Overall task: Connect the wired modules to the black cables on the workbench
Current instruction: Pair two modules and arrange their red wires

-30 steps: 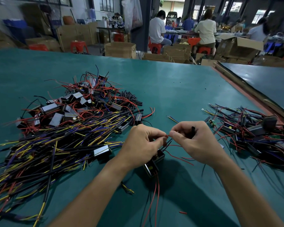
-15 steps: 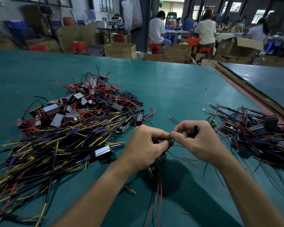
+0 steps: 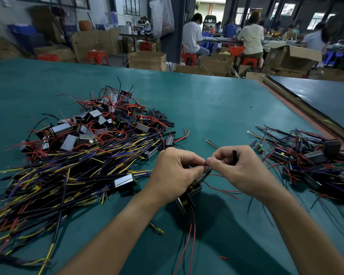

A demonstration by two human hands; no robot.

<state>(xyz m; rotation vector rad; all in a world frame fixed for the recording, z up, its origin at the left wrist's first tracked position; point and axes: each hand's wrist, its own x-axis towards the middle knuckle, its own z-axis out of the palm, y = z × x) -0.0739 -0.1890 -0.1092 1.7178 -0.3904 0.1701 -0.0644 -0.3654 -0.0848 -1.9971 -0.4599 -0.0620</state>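
Front and centre on the green tabletop, a wired module can be seen just under the left hand, half hidden by the palm, with its thin leads run up to the fingertips. The lead ends are pinched between the left hand's thumb and forefinger, and the same spot is pinched from the other side by the right hand, thumbs pretty much touching. A short black sleeve is also tucked upright in the right hand's curled fingers. The heap of black cables is spread well off to the left.
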